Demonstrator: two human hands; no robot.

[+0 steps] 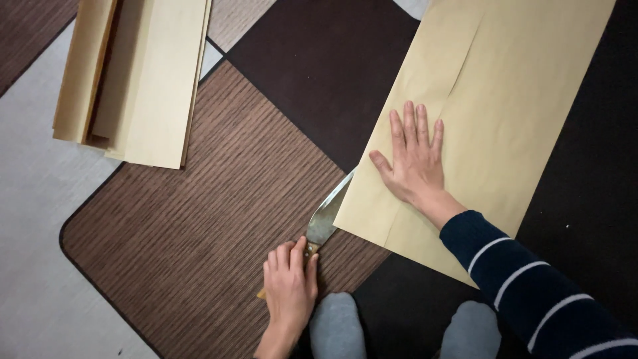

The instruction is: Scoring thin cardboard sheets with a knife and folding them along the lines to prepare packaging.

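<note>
A large tan paper sheet (pixel 505 100) lies folded on the floor mat, reaching from the top right down to the lower middle. My right hand (pixel 413 159), in a dark sleeve with white stripes, presses flat on it with its fingers spread. My left hand (pixel 290 287) is closed around the wooden handle of a big knife (pixel 324 218). The metal blade points up and to the right. Its tip slips under the paper's left edge, so the far end of the blade is hidden.
A stack of folded tan paper sheets (pixel 143 73) lies at the top left. The floor mat has a brown ribbed panel (pixel 199 219) and dark panels (pixel 319 66). Pale floor (pixel 33 219) shows on the left. My grey-clad knees (pixel 335 326) are at the bottom edge.
</note>
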